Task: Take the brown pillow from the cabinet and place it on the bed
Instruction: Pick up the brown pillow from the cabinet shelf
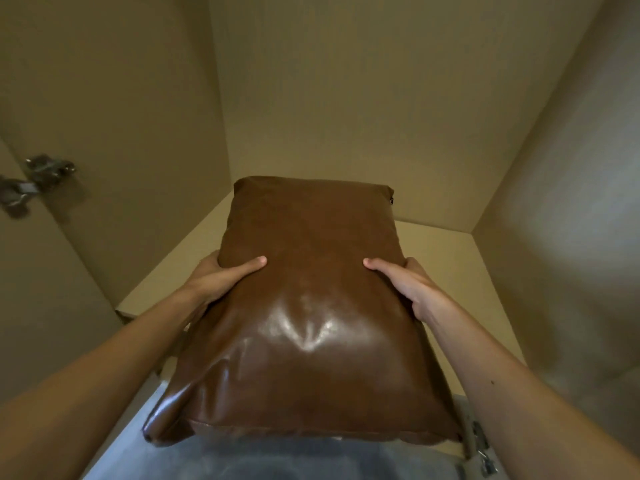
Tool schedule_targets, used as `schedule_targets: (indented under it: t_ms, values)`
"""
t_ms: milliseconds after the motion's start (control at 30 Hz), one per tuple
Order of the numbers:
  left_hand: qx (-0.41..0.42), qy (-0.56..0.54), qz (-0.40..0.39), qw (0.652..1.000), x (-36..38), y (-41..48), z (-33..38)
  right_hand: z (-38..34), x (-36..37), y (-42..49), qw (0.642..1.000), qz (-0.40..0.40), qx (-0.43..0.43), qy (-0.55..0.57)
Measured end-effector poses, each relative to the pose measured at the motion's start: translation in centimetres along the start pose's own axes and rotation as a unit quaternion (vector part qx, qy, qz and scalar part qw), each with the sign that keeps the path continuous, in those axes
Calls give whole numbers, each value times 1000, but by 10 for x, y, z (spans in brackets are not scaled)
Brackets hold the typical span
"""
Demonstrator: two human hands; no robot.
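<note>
A shiny brown leather-look pillow [308, 313] fills the middle of the view, its far end over the cabinet shelf [460, 268] and its near end sticking out past the shelf's front edge toward me. My left hand [221, 275] grips its left side, thumb on top and fingers hidden underneath. On the right side, my right hand [408, 289] holds it the same way. The bed is not in view.
Beige cabinet walls close in on the left [114, 133], back [363, 98] and right [571, 185]. A metal door hinge [38, 181] sits on the left wall, another hinge [481, 448] at the lower right. Grey floor [277, 462] shows below the pillow.
</note>
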State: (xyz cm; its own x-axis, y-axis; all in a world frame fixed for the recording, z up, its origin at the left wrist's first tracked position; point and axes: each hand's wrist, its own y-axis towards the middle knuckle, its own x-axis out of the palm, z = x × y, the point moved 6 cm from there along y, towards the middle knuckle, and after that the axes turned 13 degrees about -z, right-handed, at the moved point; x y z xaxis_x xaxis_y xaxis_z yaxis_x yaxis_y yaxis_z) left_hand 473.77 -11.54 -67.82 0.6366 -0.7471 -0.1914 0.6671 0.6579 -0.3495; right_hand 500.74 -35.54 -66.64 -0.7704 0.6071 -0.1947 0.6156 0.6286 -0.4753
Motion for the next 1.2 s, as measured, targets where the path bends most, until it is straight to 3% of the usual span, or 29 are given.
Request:
schedule_targets:
  t_ms: [200,433,600,767,1200]
  values:
    - [26,28,34,999,-21,-58,43,-28,1,-57,999,-9,-25,31]
    - [51,35,41,997,-43,-150,155,-122,-17,-158,996,5,-44,81]
    - [73,39,46,996,-51,-241,244,-188,-38,-252,993,15,-51,103]
    - [89,70,103,988,-65,-349,303,-233,-44,-342,991,15,-82,109]
    - [103,41,270,956,-116,-622,334,-287,19,-523,974,-121,-175,71]
